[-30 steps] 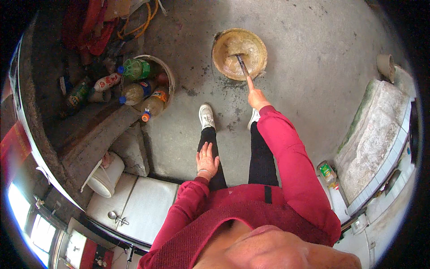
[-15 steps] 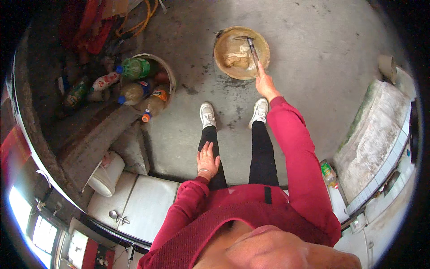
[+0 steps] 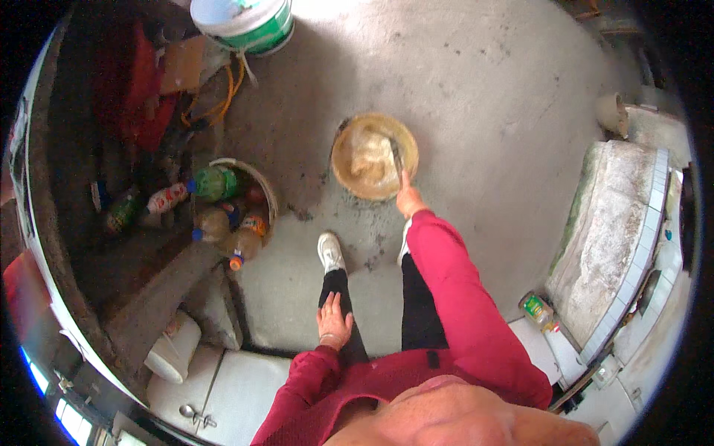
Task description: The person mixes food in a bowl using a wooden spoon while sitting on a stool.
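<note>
On the grey floor ahead of my feet sits a round yellowish basin (image 3: 410, 139), holding a wet pale-brown lumpy mass (image 3: 369, 157). My right hand (image 3: 409, 199) is closed around the lower end of a short-handled tool (image 3: 397, 155) at the basin's near right rim. The tool's head dips into the mass and is blurred; whether it is a hammer or a small hoe I cannot tell. My left hand (image 3: 335, 322) rests on my left thigh, fingers spread, holding nothing.
Left of the basin, a tipped bucket (image 3: 269, 195) is full of plastic bottles (image 3: 216, 183). A green-and-white bucket (image 3: 256, 33) stands at the far left. A worn pale slab (image 3: 602, 215) lies to the right, with a labelled bottle (image 3: 537, 308) near it. White cabinets (image 3: 249, 386) run behind my legs.
My view has tilted farther ahead, so the basin appears lower and the far bucket shows. The tool's head has gone from the basin's far side down into the mass. My left hand stays on the thigh.
</note>
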`<state>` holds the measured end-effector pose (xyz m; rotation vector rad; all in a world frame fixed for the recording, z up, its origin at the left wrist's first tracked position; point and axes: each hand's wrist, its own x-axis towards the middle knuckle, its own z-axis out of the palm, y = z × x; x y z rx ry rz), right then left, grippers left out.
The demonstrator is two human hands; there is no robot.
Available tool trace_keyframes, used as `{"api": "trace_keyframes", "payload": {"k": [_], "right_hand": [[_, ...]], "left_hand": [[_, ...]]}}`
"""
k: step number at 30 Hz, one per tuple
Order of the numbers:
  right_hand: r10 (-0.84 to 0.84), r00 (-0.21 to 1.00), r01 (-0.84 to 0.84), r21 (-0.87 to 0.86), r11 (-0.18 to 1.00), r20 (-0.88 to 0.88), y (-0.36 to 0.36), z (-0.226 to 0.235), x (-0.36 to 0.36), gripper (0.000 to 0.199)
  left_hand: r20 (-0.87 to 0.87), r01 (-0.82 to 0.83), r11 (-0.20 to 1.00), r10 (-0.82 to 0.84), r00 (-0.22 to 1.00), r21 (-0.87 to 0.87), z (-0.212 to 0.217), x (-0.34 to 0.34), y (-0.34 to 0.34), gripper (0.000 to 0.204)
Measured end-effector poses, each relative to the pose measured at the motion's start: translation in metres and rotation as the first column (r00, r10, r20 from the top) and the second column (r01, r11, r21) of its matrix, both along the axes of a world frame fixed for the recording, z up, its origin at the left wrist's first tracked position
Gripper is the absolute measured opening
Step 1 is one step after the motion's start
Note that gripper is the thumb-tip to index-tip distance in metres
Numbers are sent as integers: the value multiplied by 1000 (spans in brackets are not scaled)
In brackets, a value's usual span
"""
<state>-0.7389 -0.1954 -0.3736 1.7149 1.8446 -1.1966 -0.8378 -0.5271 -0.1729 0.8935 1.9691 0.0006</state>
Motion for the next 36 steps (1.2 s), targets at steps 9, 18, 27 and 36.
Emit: {"api": "trace_keyframes", "payload": {"k": [9, 18, 27, 36], "right_hand": [[47, 999, -47, -60, 997, 0, -24, 15, 17, 70], [206, 978, -207, -47, 977, -25, -14, 16, 21, 71], [163, 951, -155, 53, 987, -264, -24, 42, 68, 70], [-315, 921, 260, -242, 935, -230, -111, 145, 287, 47]], "left_hand": [[89, -206, 939, 189, 978, 275, -73, -26, 40, 62], [276, -845, 533, 807, 522, 38, -335, -11, 92, 54], [407, -907, -308, 818, -407, -289, -262, -31, 197, 7], [662, -944, -162, 678, -318, -288, -156, -27, 258, 16]]}}
